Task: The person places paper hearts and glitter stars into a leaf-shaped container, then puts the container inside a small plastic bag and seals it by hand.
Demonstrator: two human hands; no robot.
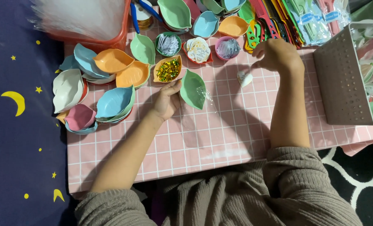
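Green leaf-shaped plastic dish (pixel 193 88) (tilted) sits gripped in the left hand (pixel 166 100); beside it, the right hand (pixel 274 54) pinches a small white packet (pixel 244 78) over the pink checked tablecloth (pixel 220 138).

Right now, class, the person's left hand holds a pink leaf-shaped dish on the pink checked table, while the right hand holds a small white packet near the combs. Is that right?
Not quite: the colour is wrong. In the head view, the leaf-shaped dish in the left hand is green, not pink. The rest stands: it is over the pink checked table, and the right hand holds a small white packet near the combs.
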